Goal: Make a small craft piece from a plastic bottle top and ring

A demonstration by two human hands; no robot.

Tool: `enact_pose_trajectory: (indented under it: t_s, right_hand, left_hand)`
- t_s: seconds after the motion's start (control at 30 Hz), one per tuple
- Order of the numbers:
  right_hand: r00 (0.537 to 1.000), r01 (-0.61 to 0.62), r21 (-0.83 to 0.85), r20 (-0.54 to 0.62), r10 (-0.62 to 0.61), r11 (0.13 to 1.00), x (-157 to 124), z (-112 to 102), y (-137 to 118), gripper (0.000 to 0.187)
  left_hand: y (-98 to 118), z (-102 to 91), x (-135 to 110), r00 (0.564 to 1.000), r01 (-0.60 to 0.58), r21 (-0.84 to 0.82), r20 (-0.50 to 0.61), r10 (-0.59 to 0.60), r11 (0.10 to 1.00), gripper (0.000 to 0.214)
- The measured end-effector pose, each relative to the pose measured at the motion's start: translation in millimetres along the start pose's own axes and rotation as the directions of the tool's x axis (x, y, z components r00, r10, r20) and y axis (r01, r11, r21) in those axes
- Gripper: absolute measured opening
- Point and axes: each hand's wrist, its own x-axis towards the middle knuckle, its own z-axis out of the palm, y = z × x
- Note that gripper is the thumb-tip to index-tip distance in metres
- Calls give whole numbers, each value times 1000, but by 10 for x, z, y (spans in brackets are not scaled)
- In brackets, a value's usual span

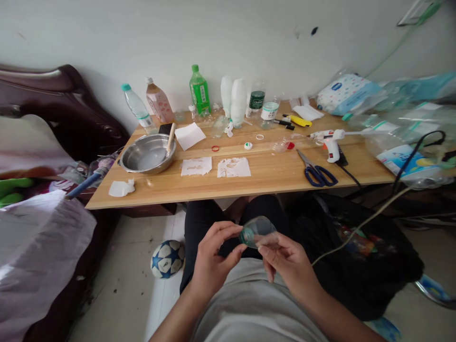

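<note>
Above my lap I hold a clear plastic bottle top [262,229], lying on its side with its green cap end to the left. My left hand [213,256] pinches the cap end between thumb and fingers. The wide end is gripped by my right hand [290,262], thumb on the near side. Fingertips partly cover the piece at both ends. On the table beyond are two damp-looking white paper pieces [234,167], a red ring [215,148], a white cap [248,146] and dark-handled scissors [318,173]. A white glue gun [331,142] lies to their right.
A metal bowl [135,156] with a brush [171,137] stands on the left of the wooden table [160,187]. Several bottles line the wall, including a green one [200,90]. Cables and plastic bags crowd the right end. A ball [167,259] lies on the floor.
</note>
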Motion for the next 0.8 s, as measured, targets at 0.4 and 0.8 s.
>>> enact_pose_trajectory:
  t_s: [0.4,0.8]
  right_hand:
    - [997,73,-60,-3,-73,996,30,-67,-7,13]
    - [994,105,-55,-17,-106,993,44,-123,33,18]
  left_hand:
    - [16,-14,29,999,-32,37,-17,32,999,39]
    - [16,-5,59,997,-2,-118,-79,-7,993,36]
